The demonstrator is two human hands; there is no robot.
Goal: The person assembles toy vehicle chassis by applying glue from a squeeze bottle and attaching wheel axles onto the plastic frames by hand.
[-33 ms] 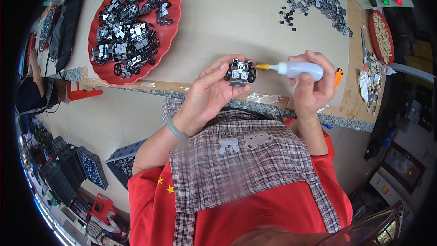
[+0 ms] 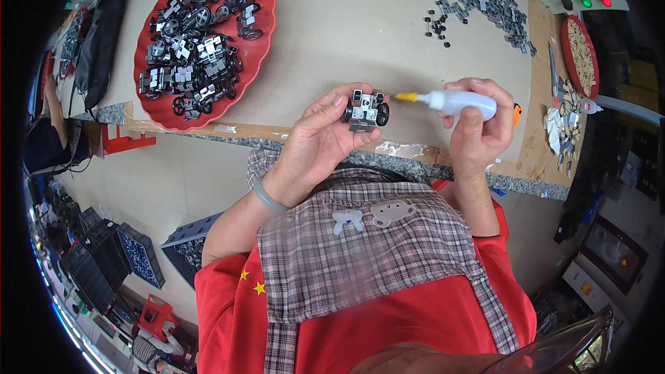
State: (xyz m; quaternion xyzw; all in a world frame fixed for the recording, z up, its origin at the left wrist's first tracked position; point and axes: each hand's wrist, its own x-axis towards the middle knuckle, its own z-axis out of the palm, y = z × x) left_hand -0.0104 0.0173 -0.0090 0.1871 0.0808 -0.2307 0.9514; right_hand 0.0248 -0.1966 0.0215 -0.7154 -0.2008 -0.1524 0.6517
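Observation:
Over the table's near edge, my left hand (image 2: 324,128) is closed around a small toy chassis (image 2: 365,112) in grey and silver with black wheels. My right hand (image 2: 481,125) grips a translucent squeeze bottle (image 2: 460,104) lying sideways in the fingers. Its yellow nozzle tip (image 2: 407,97) points left toward the chassis, with a short gap between them. To the left, a red scalloped plate (image 2: 260,62) carries a heap of similar wheeled chassis (image 2: 201,52).
Small grey parts (image 2: 495,10) lie scattered at the far right, with little black wheel pieces (image 2: 436,26) beside them. A red dish of tan bits (image 2: 580,55) stands at the right edge. An orange tool (image 2: 517,115) lies behind my right hand. Crates (image 2: 138,253) stand on the floor.
My right hand has shifted slightly to the right with the squeeze bottle, and the nozzle is a little farther from the chassis. My left hand has stayed in place.

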